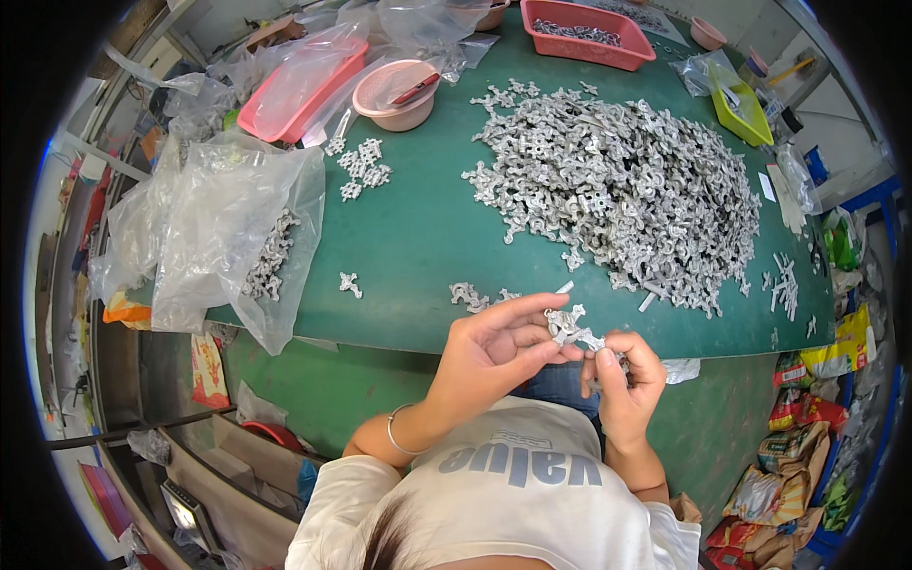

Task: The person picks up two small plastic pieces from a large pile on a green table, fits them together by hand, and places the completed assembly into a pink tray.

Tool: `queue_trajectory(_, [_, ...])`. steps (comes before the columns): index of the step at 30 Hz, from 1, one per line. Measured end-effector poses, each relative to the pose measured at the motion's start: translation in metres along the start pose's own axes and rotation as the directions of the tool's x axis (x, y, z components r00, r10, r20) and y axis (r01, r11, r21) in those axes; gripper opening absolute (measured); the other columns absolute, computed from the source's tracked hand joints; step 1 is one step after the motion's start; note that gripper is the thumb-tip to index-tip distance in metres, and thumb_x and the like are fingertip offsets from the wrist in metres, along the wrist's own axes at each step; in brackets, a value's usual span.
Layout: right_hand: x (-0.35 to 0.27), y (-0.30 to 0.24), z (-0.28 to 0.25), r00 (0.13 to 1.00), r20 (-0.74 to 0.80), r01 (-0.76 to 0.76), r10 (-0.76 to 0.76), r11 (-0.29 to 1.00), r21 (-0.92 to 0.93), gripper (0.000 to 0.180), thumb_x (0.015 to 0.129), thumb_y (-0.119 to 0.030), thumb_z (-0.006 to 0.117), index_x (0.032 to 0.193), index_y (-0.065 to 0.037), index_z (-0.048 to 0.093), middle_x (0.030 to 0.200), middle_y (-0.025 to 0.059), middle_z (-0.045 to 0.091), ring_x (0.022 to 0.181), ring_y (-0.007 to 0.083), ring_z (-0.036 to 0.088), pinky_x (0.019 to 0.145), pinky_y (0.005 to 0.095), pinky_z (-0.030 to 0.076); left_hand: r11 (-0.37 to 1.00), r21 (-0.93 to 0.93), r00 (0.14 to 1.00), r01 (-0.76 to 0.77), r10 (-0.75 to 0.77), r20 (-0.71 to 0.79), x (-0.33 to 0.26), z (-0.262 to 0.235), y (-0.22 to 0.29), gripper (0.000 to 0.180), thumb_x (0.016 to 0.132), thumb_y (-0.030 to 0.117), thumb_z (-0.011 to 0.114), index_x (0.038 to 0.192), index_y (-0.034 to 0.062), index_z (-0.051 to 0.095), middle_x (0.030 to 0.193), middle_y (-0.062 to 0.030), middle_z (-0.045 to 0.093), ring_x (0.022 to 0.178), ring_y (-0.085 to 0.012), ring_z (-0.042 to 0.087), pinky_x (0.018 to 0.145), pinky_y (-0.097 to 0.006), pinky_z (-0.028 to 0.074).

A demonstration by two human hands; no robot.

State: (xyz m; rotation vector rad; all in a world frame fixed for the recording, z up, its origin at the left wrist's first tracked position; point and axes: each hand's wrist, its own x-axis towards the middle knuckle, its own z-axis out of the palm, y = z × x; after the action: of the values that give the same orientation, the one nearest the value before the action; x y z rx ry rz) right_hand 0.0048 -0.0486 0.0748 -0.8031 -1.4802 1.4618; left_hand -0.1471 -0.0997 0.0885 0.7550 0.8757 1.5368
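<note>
Head view: I have both hands, left hand (494, 347) and right hand (622, 375), in a closed grip on one metal casting (570, 328), seemingly snapping pieces apart; next needs a firm twist.

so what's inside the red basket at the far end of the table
The red basket holds a shallow layer of small grey metal parts, like those in the big pile. Its near wall hides whatever lies low at the front.
</note>
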Motion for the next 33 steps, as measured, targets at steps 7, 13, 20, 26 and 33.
queue_trajectory(7, [-0.004, -0.007, 0.001, 0.997, -0.009, -0.078, 0.082, 0.975, 0.207, 0.003, 0.078, 0.001, 0.053, 0.081, 0.002, 0.053, 0.062, 0.0026, 0.051, 0.050, 0.0053, 0.047, 0.043, 0.0177, 0.035, 0.998, 0.062, 1.000, -0.009, 0.009, 0.013, -0.007, 0.003, 0.005, 0.040, 0.075, -0.013, 0.051, 0.114, -0.0109, 0.042, 0.092, -0.0174, 0.057, 0.084, -0.0212, 0.059, 0.073, -0.028, 0.048])
queue_trajectory(13, [-0.007, -0.007, -0.005, 0.999, 0.028, -0.020, 0.019, 0.999, 0.039, 0.015, 0.076, 0.002, 0.055, 0.091, 0.003, 0.055, 0.061, 0.0004, 0.050, 0.050, 0.0055, 0.049, 0.045, 0.0173, 0.035, 0.994, 0.110, 0.998, 0.017, -0.023, 0.050, -0.009, 0.005, 0.010, 0.039, 0.074, -0.013, 0.053, 0.112, -0.0113, 0.045, 0.081, -0.0136, 0.059, 0.077, -0.0173, 0.059, 0.069, -0.026, 0.047])
queue_trajectory(20, [-0.009, -0.010, -0.006, 1.000, 0.029, -0.006, 0.006, 1.000, 0.003, 0.015, 0.075, 0.001, 0.057, 0.090, 0.003, 0.057, 0.060, 0.0001, 0.051, 0.051, 0.0056, 0.051, 0.046, 0.0171, 0.037, 0.993, 0.120, 0.992, -0.019, 0.004, 0.128, -0.009, 0.003, 0.010, 0.038, 0.076, -0.008, 0.055, 0.113, -0.0059, 0.046, 0.087, -0.0105, 0.058, 0.080, -0.0137, 0.058, 0.071, -0.025, 0.048])
queue_trajectory(26, [-0.011, -0.007, -0.008, 0.995, 0.033, 0.099, -0.096, 0.987, -0.128, 0.009, 0.078, -0.003, 0.056, 0.084, 0.003, 0.058, 0.059, 0.0026, 0.052, 0.049, 0.0069, 0.050, 0.045, 0.0192, 0.037, 0.991, 0.130, 0.996, -0.010, -0.002, 0.094, -0.009, -0.001, 0.006, 0.028, 0.076, -0.006, 0.057, 0.104, -0.0075, 0.051, 0.077, -0.0102, 0.058, 0.070, -0.0120, 0.058, 0.063, -0.023, 0.048])
queue_trajectory(33, [-0.009, -0.010, -0.003, 0.999, -0.005, 0.045, -0.045, 0.999, -0.028, 0.018, 0.084, -0.007, 0.048, 0.070, 0.003, 0.052, 0.059, 0.0071, 0.055, 0.047, 0.0097, 0.050, 0.043, 0.0209, 0.037, 0.990, 0.093, 0.993, 0.109, -0.114, 0.040, -0.006, -0.003, 0.001, 0.011, 0.082, 0.003, 0.054, 0.085, -0.0069, 0.056, 0.070, -0.0101, 0.059, 0.057, -0.0126, 0.058, 0.052, -0.022, 0.046])
